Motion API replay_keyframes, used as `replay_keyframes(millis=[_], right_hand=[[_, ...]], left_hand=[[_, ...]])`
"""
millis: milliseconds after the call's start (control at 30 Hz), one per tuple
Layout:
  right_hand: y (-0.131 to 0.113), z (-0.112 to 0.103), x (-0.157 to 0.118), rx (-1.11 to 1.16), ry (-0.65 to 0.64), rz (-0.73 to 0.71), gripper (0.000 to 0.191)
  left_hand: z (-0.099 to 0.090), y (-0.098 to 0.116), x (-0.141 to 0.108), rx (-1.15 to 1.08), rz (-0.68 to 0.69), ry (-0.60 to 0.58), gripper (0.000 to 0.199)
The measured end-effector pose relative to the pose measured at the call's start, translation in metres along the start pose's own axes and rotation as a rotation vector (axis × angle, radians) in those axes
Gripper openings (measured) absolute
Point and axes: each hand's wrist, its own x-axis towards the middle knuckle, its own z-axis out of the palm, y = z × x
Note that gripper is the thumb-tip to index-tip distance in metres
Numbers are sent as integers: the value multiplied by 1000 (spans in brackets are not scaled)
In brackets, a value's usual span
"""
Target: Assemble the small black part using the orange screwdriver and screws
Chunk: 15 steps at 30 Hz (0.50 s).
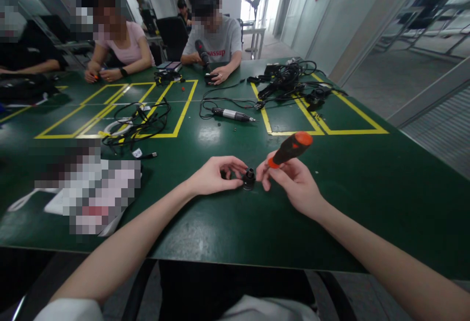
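Note:
A small black cylindrical part (248, 180) stands upright on the green table, with a narrower ring-shaped top. My left hand (219, 175) curls around its left side, thumb and fingertips at the part. On the other side, my right hand (290, 179) holds a screwdriver (292, 148) with a black and orange handle, tilted so its orange butt end points up and right. The screwdriver's shaft is hidden behind my fingers. Fingertips of my right hand come close to the black part; whether they touch it I cannot tell.
An electric screwdriver (233, 114) with a cord lies beyond my hands. Coiled cables (141, 120) lie at left, and a heap of black cables (288, 81) at back right. A blurred packet (106, 196) is near my left forearm. Co-workers (216, 37) sit across the table.

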Motion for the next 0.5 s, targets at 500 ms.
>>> replay_keyframes(millis=[500], right_hand=[[4,-1,1,-19,30,-2,37]], left_hand=[[17,-1,-3,306,84,82,26]])
